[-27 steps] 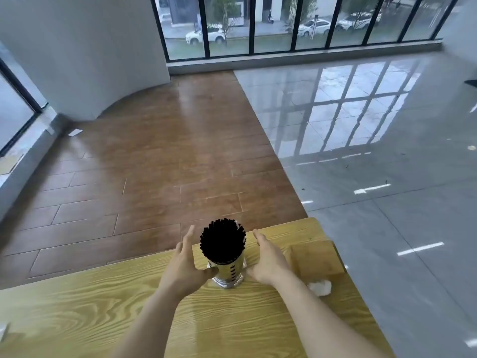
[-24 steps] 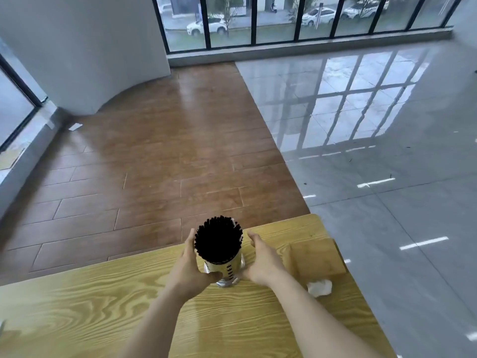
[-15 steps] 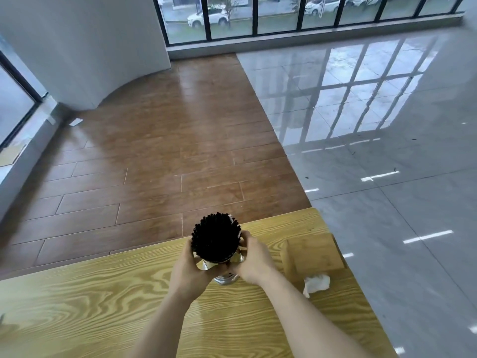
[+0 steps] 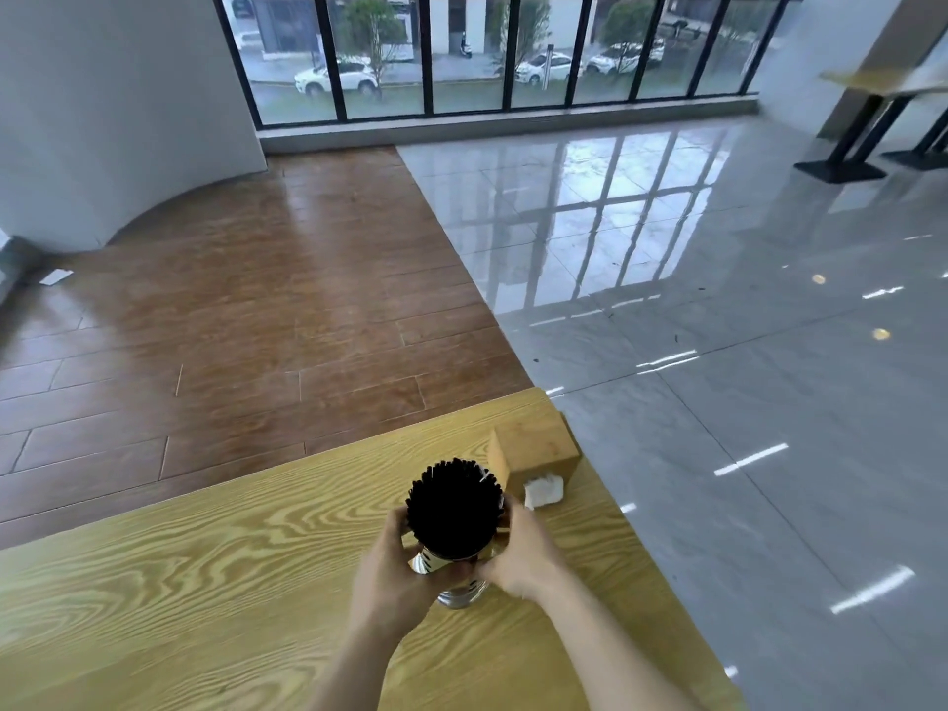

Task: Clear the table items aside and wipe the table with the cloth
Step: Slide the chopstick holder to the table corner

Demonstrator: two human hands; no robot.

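Note:
A shiny metal holder (image 4: 454,577) packed with black chopsticks (image 4: 454,508) stands upright on the light wooden table (image 4: 205,572), near its far right corner. My left hand (image 4: 392,577) wraps its left side and my right hand (image 4: 518,554) wraps its right side, fingers closed on the metal. Just beyond, at the corner, a wooden tissue box (image 4: 533,446) sits with a white tissue (image 4: 542,491) sticking out of its front. No cloth is in view.
The table's far edge and right edge drop to a floor of brown planks (image 4: 231,325) and glossy grey tiles (image 4: 718,351). Another table on black legs (image 4: 867,125) stands far right. Windows line the back wall.
Both hands went from resting beside the holder to closing tightly around it. The view shifted, so the holder now appears further right and closer to the tissue box.

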